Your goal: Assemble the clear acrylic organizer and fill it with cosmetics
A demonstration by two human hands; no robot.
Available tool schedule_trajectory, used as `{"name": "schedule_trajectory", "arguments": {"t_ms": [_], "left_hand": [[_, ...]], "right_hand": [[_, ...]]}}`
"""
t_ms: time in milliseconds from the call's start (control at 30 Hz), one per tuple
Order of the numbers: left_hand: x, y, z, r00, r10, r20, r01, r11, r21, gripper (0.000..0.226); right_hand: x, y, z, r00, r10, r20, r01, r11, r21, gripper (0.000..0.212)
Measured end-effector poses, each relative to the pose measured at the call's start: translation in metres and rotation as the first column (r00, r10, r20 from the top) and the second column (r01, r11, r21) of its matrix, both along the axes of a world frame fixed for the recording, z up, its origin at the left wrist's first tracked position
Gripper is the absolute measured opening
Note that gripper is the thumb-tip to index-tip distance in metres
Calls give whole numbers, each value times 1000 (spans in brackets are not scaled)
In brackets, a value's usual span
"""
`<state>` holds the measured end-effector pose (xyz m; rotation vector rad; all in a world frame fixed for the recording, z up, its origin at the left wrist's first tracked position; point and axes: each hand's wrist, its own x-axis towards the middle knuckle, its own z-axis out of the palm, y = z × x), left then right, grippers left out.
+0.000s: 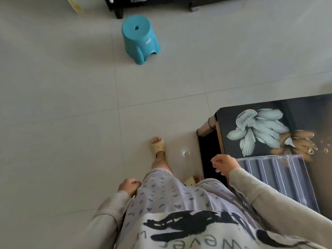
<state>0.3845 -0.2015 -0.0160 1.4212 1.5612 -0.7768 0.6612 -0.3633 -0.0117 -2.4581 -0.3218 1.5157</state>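
Pale grey tiles cover the floor (71, 123) of a room seen from above, with a person standing at the corner of a low, dark worktop (251, 150) printed with a large pale flower.

The right hand (224, 165) hangs above the worktop's near left edge. Its fingers (215, 161) are loosely curled and hold nothing. It sits just beside the far left corner of the clear acrylic organizer (280, 178), and whether it touches that corner cannot be told. The organizer lies flat on the worktop below the flower print. It is a see-through piece with several long ridged channels running side by side, and its near end is hidden under the right sleeve (269, 200).

The left hand (128, 186) hangs at the person's side against the patterned shorts (170, 194). Its fingers (133, 182) are loosely curled with nothing in them, and whether they catch the fabric is unclear.

Below the hands, one foot in a cream sandal (158, 146) is planted forward on the tiles. The other sandal (190, 181) peeks out beside the shorts.

Further off, well apart from the worktop, a teal plastic stool (140, 38) stands alone on the floor. Beyond it the base of a piece of black furniture (125, 4) runs along the top edge
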Motion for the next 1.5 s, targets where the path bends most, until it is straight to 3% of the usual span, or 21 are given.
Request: {"name": "schedule_trajectory", "arguments": {"t_ms": [233, 433, 667, 800, 967, 1100, 1233, 1500], "left_hand": [[54, 117, 2, 996, -88, 10, 88, 996, 28, 24], [126, 222, 10, 967, -219, 131, 207, 974, 97, 23], [184, 285, 14, 936, -248, 250, 237, 969, 74, 26], [215, 300, 9, 931, -272, 244, 271, 962, 39, 14], [246, 317, -1, 930, -336, 147, 340, 940, -3, 29], [275, 335, -2, 891, -451, 41, 452, 892, -16, 21], [318, 355, 1, 813, -582, 24, 582, 813, -11, 36], [444, 387, -9, 734, -676, 60, 678, 735, -3, 21]], "right_hand": [[11, 52, -6, 981, -193, -7, 190, 975, -114, 24], [9, 86, -8, 920, -389, 55, 392, 904, -170, 23], [19, 130, -7, 905, -417, 81, 423, 872, -245, 22], [47, 163, -13, 886, -461, 50, 460, 861, -216, 25], [103, 200, -14, 866, -500, 33, 498, 853, -157, 25], [156, 220, -7, 870, -488, 74, 493, 865, -96, 25], [195, 230, 0, 787, -610, 90, 614, 789, -25, 24], [240, 235, 7, 633, -769, 83, 771, 637, 22, 24]]}}
